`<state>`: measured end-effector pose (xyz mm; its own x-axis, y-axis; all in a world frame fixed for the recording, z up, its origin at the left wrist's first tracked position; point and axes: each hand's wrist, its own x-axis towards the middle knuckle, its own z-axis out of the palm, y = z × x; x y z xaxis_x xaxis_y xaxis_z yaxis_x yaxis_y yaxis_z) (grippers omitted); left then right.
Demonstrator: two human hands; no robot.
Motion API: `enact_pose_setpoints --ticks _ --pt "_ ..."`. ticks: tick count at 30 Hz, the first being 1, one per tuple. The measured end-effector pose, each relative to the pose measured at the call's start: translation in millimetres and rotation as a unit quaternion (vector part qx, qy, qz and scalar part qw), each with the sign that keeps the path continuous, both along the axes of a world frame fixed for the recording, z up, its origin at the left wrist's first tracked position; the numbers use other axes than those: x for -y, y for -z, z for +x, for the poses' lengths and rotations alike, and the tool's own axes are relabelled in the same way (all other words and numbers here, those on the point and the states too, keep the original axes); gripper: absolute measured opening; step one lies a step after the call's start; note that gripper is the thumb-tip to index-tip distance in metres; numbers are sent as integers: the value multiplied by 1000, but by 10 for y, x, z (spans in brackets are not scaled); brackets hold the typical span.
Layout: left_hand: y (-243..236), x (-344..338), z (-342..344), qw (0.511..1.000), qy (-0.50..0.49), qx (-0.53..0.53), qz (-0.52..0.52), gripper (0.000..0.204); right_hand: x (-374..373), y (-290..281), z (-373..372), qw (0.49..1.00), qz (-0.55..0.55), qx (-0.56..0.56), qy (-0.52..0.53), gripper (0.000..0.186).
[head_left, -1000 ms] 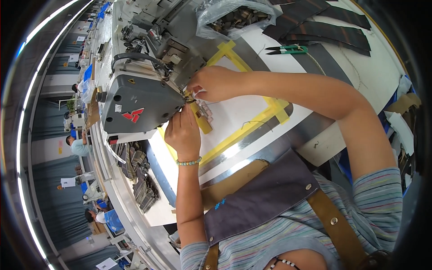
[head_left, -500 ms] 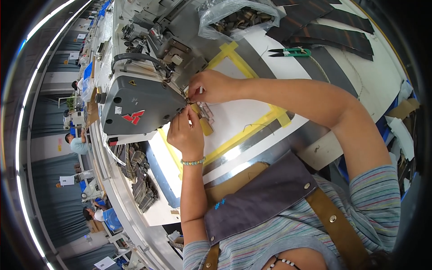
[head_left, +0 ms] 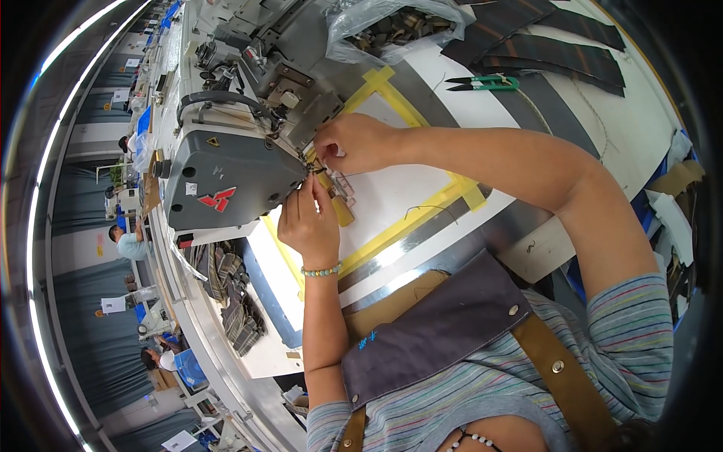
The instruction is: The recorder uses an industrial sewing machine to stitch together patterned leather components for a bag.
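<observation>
A sewing machine with a grey head cover (head_left: 226, 169) fills the upper middle. At its needle area (head_left: 309, 164), both hands work close together. My left hand (head_left: 309, 218) has its fingertips pressed at the needle from below, beside the cover. My right hand (head_left: 346, 143) is pinched just right of it, its fingertips partly hidden. What the fingers hold is too small to make out. A yellow guide piece (head_left: 343, 211) and a pinkish fitting (head_left: 346, 192) lie under and beside my fingers on a white board (head_left: 392, 203) edged with yellow tape.
Green-handled snips (head_left: 486, 83), a plastic bag (head_left: 395, 30) of small pieces and dark fabric strips (head_left: 546, 64) lie at the upper right. Plaid fabric (head_left: 226, 286) is left of my left arm, scraps (head_left: 670, 218) at far right. Two co-workers (head_left: 129, 242) (head_left: 166, 358) are at left.
Both hands have shifted a little since a second ago, the left slightly rightward and the right slightly downward, staying at the needle area.
</observation>
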<state>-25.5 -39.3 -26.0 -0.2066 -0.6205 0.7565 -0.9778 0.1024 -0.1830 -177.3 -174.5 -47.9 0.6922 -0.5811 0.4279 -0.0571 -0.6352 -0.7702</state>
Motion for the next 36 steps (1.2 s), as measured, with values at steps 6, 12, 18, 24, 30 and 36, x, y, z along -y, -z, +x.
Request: enact_pose_setpoints --ticks 6,12,18,24,30,36 --pt "7 10 -3 1000 11 0 -9 7 -30 25 40 995 15 90 -32 19" --pt "27 34 8 1000 16 -1 -20 5 -28 9 46 997 24 73 -33 20" --pt "33 23 3 1000 1 4 -14 5 -26 2 28 997 40 66 -25 19" --pt "5 24 -4 999 2 32 -15 3 -29 22 53 997 48 59 -4 17" --pt "12 30 -3 999 13 27 -21 4 3 42 35 999 16 16 41 16" --pt "22 40 -2 999 14 25 -21 4 6 24 24 1000 15 4 18 17"
